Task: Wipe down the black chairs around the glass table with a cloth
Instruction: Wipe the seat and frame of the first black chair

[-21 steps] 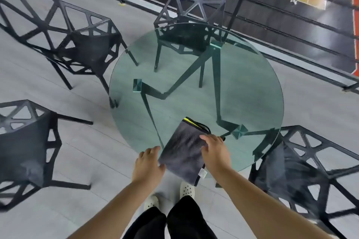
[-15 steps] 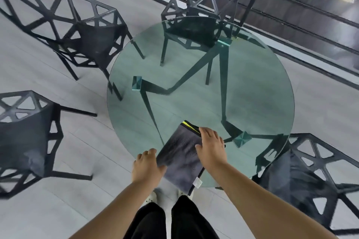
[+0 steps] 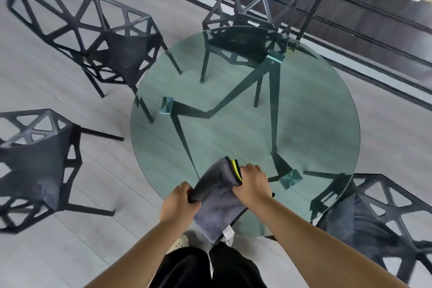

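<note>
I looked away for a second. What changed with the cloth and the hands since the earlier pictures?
The grey cloth, earlier lying flat at the glass table's near edge under resting hands, is now gripped: left hand closed on its left edge, right hand on the yellow-trimmed end, bunching it up. Chairs and table stayed put.

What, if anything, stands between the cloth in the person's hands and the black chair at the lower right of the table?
Nothing visible blocks it. The left hand and right hand grip the grey cloth over the near edge of the glass table. The lower-right chair sits tucked partly under that rim, with only open air between.
</note>
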